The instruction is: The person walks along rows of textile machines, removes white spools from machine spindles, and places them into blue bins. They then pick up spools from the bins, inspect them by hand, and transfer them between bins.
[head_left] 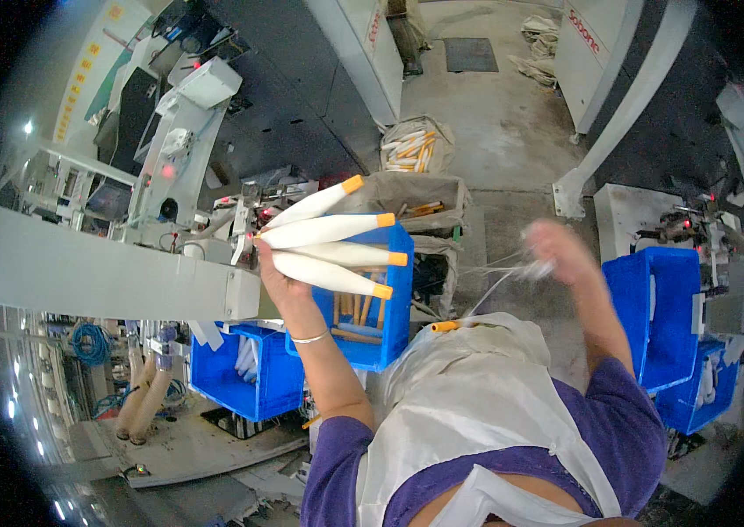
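Several white yarn bobbins (pixel 330 231) with orange tips are fanned out in my left hand (pixel 279 279), which grips them at their left ends. They point right, above the near blue crate (pixel 396 312). My right hand (pixel 561 250) is smeared by motion out to the right. White yarn (pixel 533 269) bunches at its fingers, and loose strands trail from there to the left and down toward my apron. A bare orange tube (pixel 445 326) sticks out at the top of my white apron (pixel 477 369). The fingers of the right hand do not show clearly.
A grey machine beam (pixel 108 263) reaches in from the left, close to my left hand. Other blue crates stand at the lower left (pixel 253 404) and right (pixel 648 307). Ahead are a cloth-lined bin (pixel 438 189) and a sack of orange-tipped bobbins (pixel 416 151).
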A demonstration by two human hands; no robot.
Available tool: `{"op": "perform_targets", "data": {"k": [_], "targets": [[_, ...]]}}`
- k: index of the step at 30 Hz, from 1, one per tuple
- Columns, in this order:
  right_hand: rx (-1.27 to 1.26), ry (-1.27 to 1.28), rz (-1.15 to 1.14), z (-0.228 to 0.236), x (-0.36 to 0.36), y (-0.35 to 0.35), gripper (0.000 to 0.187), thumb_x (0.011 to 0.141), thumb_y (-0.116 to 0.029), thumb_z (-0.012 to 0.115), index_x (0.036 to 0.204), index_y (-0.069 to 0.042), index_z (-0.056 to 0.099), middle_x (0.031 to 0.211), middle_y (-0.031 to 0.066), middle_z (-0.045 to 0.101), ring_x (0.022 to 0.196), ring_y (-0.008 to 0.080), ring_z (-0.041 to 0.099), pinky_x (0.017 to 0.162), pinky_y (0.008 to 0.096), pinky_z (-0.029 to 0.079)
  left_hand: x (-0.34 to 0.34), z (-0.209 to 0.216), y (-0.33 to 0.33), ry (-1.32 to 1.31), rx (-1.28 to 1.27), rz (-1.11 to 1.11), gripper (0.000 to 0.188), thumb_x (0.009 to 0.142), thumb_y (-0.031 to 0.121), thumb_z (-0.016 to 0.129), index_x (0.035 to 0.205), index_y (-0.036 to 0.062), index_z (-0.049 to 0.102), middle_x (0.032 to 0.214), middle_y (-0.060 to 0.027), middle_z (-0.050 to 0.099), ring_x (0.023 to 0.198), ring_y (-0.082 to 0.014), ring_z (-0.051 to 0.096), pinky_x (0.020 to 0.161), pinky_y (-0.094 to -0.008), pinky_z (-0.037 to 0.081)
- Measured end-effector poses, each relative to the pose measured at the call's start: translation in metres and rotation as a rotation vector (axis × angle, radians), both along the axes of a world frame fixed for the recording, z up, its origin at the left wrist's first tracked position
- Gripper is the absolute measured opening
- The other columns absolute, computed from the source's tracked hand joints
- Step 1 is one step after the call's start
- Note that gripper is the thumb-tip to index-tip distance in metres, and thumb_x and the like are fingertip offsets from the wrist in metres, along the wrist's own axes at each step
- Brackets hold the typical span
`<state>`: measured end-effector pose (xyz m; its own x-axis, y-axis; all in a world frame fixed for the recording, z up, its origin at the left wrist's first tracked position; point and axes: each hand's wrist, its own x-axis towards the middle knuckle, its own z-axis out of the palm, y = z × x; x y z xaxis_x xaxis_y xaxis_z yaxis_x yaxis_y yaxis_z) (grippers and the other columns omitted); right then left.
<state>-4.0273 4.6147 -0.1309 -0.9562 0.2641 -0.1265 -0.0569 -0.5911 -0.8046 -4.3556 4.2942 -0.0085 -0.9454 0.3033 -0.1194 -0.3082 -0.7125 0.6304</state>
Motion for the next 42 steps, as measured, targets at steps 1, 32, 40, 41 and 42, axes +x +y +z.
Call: {"op": "perform_targets", "data": {"k": [1,32,40,41,42], "targets": [[-0.139,-0.081,-0.348,-0.026,0.038,0.043,0.013,0.079,-0.014,0.059,0.089,-0.006,0.056,0.070,-0.0006,0.055,0.061,0.0088,0.052,0.054,0.0221,0.043,-0.002,-0.002,-0.006,-0.022,0.017,0.016,0.046,0.078,0.031,0.064,0.114,0.0055,0.051,0.116,-0.0125,0.051,0.109,-0.0274,0.048,0.095,-0.0439,0.038],[0.660,0.220,-0.171,0.097,-0.020,-0.104,0.006,0.078,-0.006,0.056,0.073,-0.004,0.058,0.071,0.0050,0.058,0.064,0.0134,0.055,0.059,0.0272,0.044,0.014,-0.026,0.039,1.492,-1.263,0.484,0.021,0.065,0.008,0.072,0.084,0.0083,0.063,0.117,-0.0135,0.047,0.102,-0.0329,0.048,0.081,-0.0391,0.039],[1.106,-0.249,-0.600,0.116,-0.012,-0.017,0.025,0.088,-0.020,0.049,0.106,-0.004,0.056,0.076,-0.0008,0.054,0.062,0.0086,0.049,0.056,0.0236,0.040,-0.008,-0.033,0.025,0.307,-0.668,-0.106,0.027,0.074,0.010,0.067,0.099,0.0010,0.060,0.094,-0.0066,0.058,0.088,-0.0184,0.055,0.075,-0.0308,0.046],[1.098,-0.309,-0.457,0.113,-0.040,-0.020,0.030,0.087,-0.021,0.051,0.111,-0.003,0.054,0.083,0.0018,0.057,0.068,0.0116,0.053,0.062,0.0258,0.043,0.000,-0.030,0.027,0.265,-0.520,-0.220,0.028,0.075,0.011,0.066,0.100,-0.0001,0.058,0.093,-0.0056,0.058,0.084,-0.0166,0.055,0.074,-0.0298,0.046],[1.038,-0.409,-0.267,0.110,-0.062,-0.028,0.034,0.086,-0.022,0.052,0.114,-0.002,0.052,0.091,0.0047,0.060,0.074,0.0148,0.055,0.068,0.0288,0.046,0.011,-0.027,0.028,0.187,-0.378,-0.320,0.030,0.075,0.011,0.065,0.101,-0.0011,0.057,0.091,-0.0046,0.058,0.080,-0.0148,0.056,0.073,-0.0288,0.047]]}}
